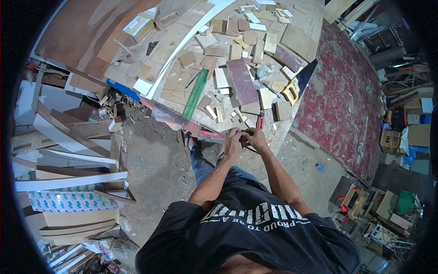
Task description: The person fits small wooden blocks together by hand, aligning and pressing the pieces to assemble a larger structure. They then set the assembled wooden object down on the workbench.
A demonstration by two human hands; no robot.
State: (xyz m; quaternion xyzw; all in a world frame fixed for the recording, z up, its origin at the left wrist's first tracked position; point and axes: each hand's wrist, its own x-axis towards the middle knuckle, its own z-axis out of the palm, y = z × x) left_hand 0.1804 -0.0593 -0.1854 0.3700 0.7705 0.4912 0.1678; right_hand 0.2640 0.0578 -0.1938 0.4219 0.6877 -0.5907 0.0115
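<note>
My left hand (233, 139) and my right hand (256, 139) meet at the table's near edge, fingers closed and almost touching. A small dark thing shows between the fingertips, and I cannot tell what it is. A thin dark strip (250, 149) juts out below my right hand. Just beyond the hands a red-and-black tool (260, 119) lies on the worktable (171, 107), beside small wood offcuts (243, 118). Farther off rests a flat purple-brown piece (242, 81). A green ruler (195, 96) lies to the left, and a handsaw (301, 83) with a yellow handle to the right.
A long white curved strip (171, 57) crosses the table's left side. Several wood blocks (270, 42) cover the far part. Curved panels (68, 185) are stacked at floor level on the left. A stained red board (342, 96) is on the right, with boxes and clutter (391, 141) beyond.
</note>
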